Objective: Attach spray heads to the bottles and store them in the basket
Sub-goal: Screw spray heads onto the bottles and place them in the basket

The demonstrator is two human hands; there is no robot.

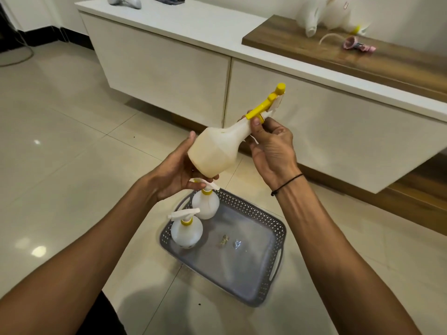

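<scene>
Two hands raised, left hand (177, 169) fingers cupping bottle (214, 151) base, right hand (272, 147) fingers pinching yellow spray head (264, 106)

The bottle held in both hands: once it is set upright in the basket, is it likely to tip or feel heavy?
The bottle looks translucent and empty, so probably light. Its base is wide and its neck narrow, so it should stand steadily, like the two bottles upright in the basket. The tall yellow spray head may make it slightly top-heavy.

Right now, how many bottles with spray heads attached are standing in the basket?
2. One bottle stands at the far-left corner of the gray basket, partly hidden by the left hand; the other stands nearer, against the left wall. A third is held above, not stored.
</scene>
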